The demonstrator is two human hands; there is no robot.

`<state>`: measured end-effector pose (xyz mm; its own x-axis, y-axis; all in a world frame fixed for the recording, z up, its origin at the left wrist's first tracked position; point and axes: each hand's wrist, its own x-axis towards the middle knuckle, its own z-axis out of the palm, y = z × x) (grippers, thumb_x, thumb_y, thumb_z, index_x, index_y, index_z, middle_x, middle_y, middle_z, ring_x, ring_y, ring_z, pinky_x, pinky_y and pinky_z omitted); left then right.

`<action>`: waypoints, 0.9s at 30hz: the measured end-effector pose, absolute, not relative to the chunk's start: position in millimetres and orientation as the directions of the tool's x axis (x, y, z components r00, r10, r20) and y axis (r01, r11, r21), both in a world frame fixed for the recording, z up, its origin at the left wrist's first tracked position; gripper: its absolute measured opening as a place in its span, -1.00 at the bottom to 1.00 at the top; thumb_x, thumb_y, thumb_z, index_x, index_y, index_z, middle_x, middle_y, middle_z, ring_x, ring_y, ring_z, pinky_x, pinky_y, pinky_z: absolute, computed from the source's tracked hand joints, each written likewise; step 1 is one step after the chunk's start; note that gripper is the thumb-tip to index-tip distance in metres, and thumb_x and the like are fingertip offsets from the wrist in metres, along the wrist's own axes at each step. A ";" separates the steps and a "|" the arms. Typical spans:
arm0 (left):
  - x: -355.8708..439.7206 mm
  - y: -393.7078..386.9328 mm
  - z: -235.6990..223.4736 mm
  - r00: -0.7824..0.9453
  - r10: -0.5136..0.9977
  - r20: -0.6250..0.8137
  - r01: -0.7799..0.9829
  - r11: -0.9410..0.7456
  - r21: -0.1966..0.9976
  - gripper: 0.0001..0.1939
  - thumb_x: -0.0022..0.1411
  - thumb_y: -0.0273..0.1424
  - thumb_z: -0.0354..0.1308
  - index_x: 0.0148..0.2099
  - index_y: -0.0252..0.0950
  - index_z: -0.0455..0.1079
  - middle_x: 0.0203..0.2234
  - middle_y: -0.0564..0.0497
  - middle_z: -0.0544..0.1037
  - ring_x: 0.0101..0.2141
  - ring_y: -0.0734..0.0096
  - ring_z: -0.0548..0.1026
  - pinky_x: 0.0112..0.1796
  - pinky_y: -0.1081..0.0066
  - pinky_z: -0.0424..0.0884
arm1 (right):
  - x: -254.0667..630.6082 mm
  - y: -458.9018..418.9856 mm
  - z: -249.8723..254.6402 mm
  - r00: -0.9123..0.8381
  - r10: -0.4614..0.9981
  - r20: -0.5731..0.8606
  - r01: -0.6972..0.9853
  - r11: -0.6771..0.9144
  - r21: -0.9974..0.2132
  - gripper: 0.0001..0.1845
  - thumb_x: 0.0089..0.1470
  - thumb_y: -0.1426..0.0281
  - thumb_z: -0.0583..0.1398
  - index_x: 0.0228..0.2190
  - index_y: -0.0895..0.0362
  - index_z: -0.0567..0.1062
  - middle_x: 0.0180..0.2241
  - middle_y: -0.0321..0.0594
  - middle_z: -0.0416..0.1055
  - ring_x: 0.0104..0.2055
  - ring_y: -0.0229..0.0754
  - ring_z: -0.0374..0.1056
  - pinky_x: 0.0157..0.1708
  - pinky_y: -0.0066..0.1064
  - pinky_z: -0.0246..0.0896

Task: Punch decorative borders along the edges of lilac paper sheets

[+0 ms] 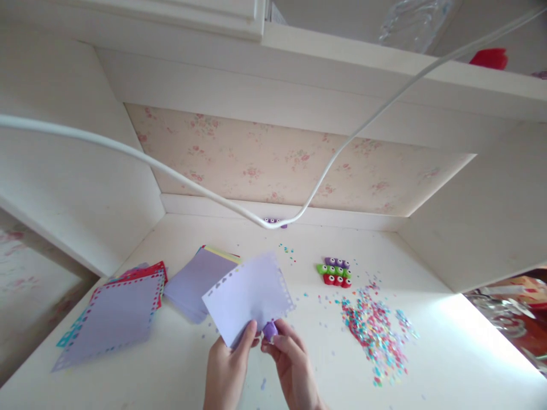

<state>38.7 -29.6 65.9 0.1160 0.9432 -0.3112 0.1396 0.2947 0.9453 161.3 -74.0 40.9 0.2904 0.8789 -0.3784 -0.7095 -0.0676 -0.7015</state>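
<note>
Between the thumb and fingers of my left hand (231, 364) is a lilac sheet of paper (248, 290), tilted above the desk. Small punched shapes run along its left and right edges. My right hand (293, 361) is closed on a small purple craft punch (270, 331), which sits at the sheet's lower right edge. Whether the paper lies in the punch's slot is hidden by the fingers. Left of the held sheet lies a stack of uncut lilac paper (199, 279), with yellow and red sheets showing beneath it.
Punched sheets (115, 313) in lilac, red and teal lie at the far left. Several purple, green and red punches (335, 272) stand in rows at right, near a pile of colourful paper bits (376, 330). A white cable (205, 191) hangs across the view, below a shelf (342, 51).
</note>
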 end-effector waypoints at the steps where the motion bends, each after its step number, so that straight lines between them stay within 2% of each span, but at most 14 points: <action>1: 37.5 -28.0 65.1 0.115 0.934 -0.338 0.122 0.325 0.938 -0.47 0.10 0.04 0.24 -0.25 -0.39 0.60 -0.34 -0.21 0.68 -0.23 -0.01 0.63 -0.26 0.33 0.57 | 163.1 -76.0 40.0 0.287 0.881 -0.377 -0.677 -0.092 -0.730 -0.65 -0.14 0.35 0.35 -0.23 0.15 0.60 -0.28 -0.14 0.52 -0.30 -0.11 0.37 -0.19 -0.25 0.29; 3: 36.4 -25.3 63.1 0.093 0.925 -0.368 0.084 0.361 0.929 -0.44 0.07 0.04 0.27 -0.24 -0.43 0.59 -0.34 -0.24 0.67 -0.21 -0.03 0.63 -0.23 0.31 0.56 | 167.7 -79.6 39.7 0.271 0.893 -0.358 -0.600 -0.134 -0.789 -0.61 -0.14 0.34 0.35 -0.19 0.14 0.58 -0.27 -0.13 0.53 -0.30 -0.11 0.36 -0.22 -0.27 0.29; 7: 37.2 -22.0 58.4 0.070 0.914 -0.400 -0.009 0.402 0.916 -0.43 0.02 0.01 0.32 -0.22 -0.47 0.58 -0.34 -0.25 0.67 -0.24 0.01 0.64 -0.22 0.34 0.55 | 188.4 -85.0 47.2 0.270 0.907 -0.324 -0.496 -0.157 -0.854 -0.69 -0.13 0.32 0.35 -0.26 0.12 0.58 -0.27 -0.15 0.54 -0.24 -0.11 0.36 -0.25 -0.34 0.28; 12: 34.1 -20.9 45.3 0.058 0.892 -0.448 -0.090 0.452 0.888 -0.41 0.00 -0.03 0.37 -0.14 -0.48 0.55 -0.29 -0.22 0.67 -0.25 0.06 0.64 -0.23 0.35 0.57 | 262.1 -72.2 68.4 0.417 0.865 -0.279 -0.402 -0.099 -0.910 -0.63 -0.03 0.26 0.32 -0.15 0.13 0.59 -0.10 -0.11 0.53 -0.04 -0.06 0.38 -0.02 -0.27 0.27; 14: 31.9 -21.3 37.7 0.074 0.890 -0.450 -0.081 0.455 0.887 -0.41 -0.01 -0.02 0.37 -0.15 -0.47 0.55 -0.30 -0.21 0.67 -0.25 0.05 0.64 -0.23 0.34 0.57 | 305.9 -55.6 75.6 0.482 0.854 -0.194 -0.257 -0.074 -0.964 -0.55 -0.05 0.24 0.31 -0.10 0.14 0.57 -0.10 -0.08 0.54 -0.04 -0.02 0.41 -0.01 -0.22 0.29; 16: 30.7 -22.0 30.9 0.089 0.889 -0.449 -0.072 0.455 0.887 -0.41 -0.02 -0.01 0.37 -0.17 -0.47 0.55 -0.32 -0.20 0.67 -0.26 0.04 0.64 -0.23 0.31 0.58 | 350.5 -33.8 80.7 0.499 0.864 -0.073 0.047 -0.111 -0.993 -0.50 0.03 0.20 0.21 -0.02 0.16 0.51 -0.08 -0.04 0.53 -0.06 0.00 0.45 -0.05 -0.19 0.32; 17: 30.6 -22.4 28.6 0.093 0.890 -0.446 -0.068 0.453 0.889 -0.42 -0.02 0.00 0.37 -0.20 -0.46 0.56 -0.34 -0.20 0.67 -0.28 0.04 0.64 -0.23 0.30 0.58 | 371.0 -21.9 82.6 0.482 0.876 -0.015 0.291 -0.176 -0.940 -0.49 0.08 0.17 0.15 -0.01 0.18 0.49 -0.09 -0.02 0.54 -0.10 0.00 0.47 -0.11 -0.21 0.35; 18: 30.8 -22.7 27.1 0.097 0.892 -0.442 -0.063 0.449 0.892 -0.41 -0.04 0.01 0.37 -0.21 -0.46 0.56 -0.35 -0.21 0.67 -0.28 0.03 0.64 -0.23 0.29 0.58 | 389.1 -10.0 83.9 0.415 0.910 0.017 0.553 -0.237 -0.799 -0.50 0.13 0.15 0.07 0.01 0.15 0.48 -0.08 -0.06 0.54 -0.10 -0.04 0.48 -0.13 -0.26 0.36; 21: 32.3 -22.3 29.3 0.104 0.890 -0.443 -0.024 0.447 0.894 -0.39 -0.09 0.05 0.36 -0.27 -0.45 0.56 -0.40 -0.21 0.67 -0.32 0.01 0.64 -0.25 0.27 0.58 | 425.4 22.7 85.3 0.318 0.948 -0.010 0.747 -0.257 -0.613 -0.61 0.05 0.21 0.13 -0.14 0.07 0.57 -0.19 -0.14 0.59 -0.17 -0.03 0.50 -0.15 -0.28 0.33; 24: 32.0 -20.2 38.6 0.098 0.888 -0.450 0.009 0.452 0.892 -0.37 -0.15 0.10 0.35 -0.32 -0.43 0.56 -0.44 -0.22 0.67 -0.35 -0.01 0.64 -0.29 0.26 0.58 | 437.8 45.6 82.3 0.182 0.980 -0.078 0.851 -0.197 -0.486 -0.72 -0.05 0.32 0.19 -0.28 0.02 0.63 -0.31 -0.21 0.60 -0.25 -0.05 0.50 -0.15 -0.31 0.29; 27: 28.3 -17.1 48.0 0.092 0.877 -0.472 0.042 0.470 0.882 -0.38 -0.14 0.11 0.33 -0.32 -0.41 0.55 -0.44 -0.22 0.67 -0.33 -0.03 0.64 -0.27 0.26 0.58 | 439.5 59.4 77.7 0.088 0.985 -0.151 0.920 -0.138 -0.366 -0.75 -0.13 0.40 0.21 -0.36 0.03 0.65 -0.34 -0.19 0.60 -0.23 -0.04 0.49 -0.12 -0.33 0.27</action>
<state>28.3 -17.1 48.0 0.0917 0.8770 -0.4717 0.0420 0.4698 0.8818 439.5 59.4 77.7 0.0880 0.9846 -0.1510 0.9203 -0.1383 -0.3659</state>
